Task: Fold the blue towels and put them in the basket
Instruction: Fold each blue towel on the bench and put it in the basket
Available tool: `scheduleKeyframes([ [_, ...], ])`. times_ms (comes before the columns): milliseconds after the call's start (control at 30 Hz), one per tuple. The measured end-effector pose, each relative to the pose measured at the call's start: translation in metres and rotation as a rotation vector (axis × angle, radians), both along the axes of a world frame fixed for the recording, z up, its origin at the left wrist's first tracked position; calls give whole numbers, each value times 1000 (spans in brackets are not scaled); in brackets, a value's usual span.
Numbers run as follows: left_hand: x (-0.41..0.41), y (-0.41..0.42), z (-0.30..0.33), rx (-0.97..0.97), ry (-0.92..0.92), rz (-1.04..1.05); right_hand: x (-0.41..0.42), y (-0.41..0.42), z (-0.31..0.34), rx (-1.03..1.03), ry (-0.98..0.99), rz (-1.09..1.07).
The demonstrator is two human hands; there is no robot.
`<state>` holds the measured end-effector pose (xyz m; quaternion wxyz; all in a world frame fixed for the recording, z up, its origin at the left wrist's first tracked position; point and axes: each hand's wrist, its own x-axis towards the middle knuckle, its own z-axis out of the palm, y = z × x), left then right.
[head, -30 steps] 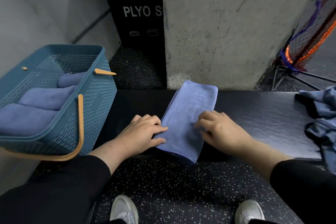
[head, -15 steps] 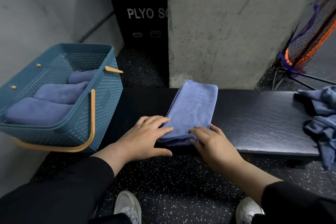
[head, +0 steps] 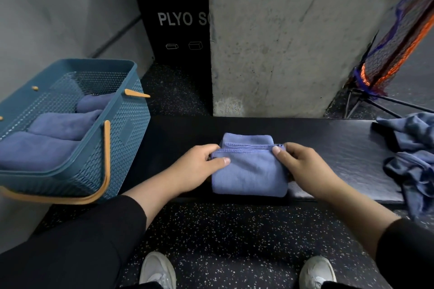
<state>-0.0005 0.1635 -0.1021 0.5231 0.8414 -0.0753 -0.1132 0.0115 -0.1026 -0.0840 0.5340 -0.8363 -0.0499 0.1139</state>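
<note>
Fingers first: on both hands they vanish under or behind the cloth, so only the thumbs and knuckles show plainly. The folded blue towel sits dead centre of the frame on the dark tabletop, its near edge right at the tabletop's front lip, a stitched hem running across its upper part. The left hand comes in from lower left and grips the towel's left side, thumb laid flat on top, the other fingers curled over the hem edge. The right hand comes in from lower right and pinches the upper right corner, thumb tip on the hem, fingers wrapped round the side. Both forearms are bare, angling inward, black sleeves cut off at the bottom corners. At the left of the frame, the teal basket with orange handles is cropped by the edge; 3 folded towels lie inside it, the farthest half hidden by the wall of the basket. It stands well apart from the hands. At the right edge, a crumpled heap of blue towels spills over the tabletop's end, partly out of frame. Behind stand a concrete pillar and a black box, its lettering reading "PLYO S", the rest hidden by the pillar. 2 pale shoes peek in at the bottom on the speckled floor.
</note>
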Motion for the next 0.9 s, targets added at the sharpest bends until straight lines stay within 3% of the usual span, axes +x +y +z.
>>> scheduleKeyframes([
  [67, 10, -4, -3, -13, 9, 81, 8, 1, 1, 188, 109, -25],
  [133, 21, -8, -4, -28, 18, 167, 16, 1, -1, 227, 178, 19],
  [267, 48, -14, -15, 34, 54, 251, 43, 1, -16, 52, 96, -89],
  [367, 65, -20, -18, 56, 58, 357, 64, 2, -31, -217, 1, -123],
  [467, 67, -23, -18, 349, -170, 422, 71, 6, -49, -476, -110, -198],
  [567, 56, -25, -21, 521, -461, 124, 67, 5, -49, -526, -437, -222],
  [667, 43, -29, -31, 788, -415, -221, 55, 5, -41, -482, -755, 86],
  [733, 38, -27, -39, 902, -332, -308, 42, 8, -46, -628, -637, 317],
  [800, 35, -22, -43, 901, -249, -336, 33, 5, -58, -826, -356, 477],
  [900, 34, -10, -45, 896, -180, -317, 35, -11, -65, -833, -264, 542],
])
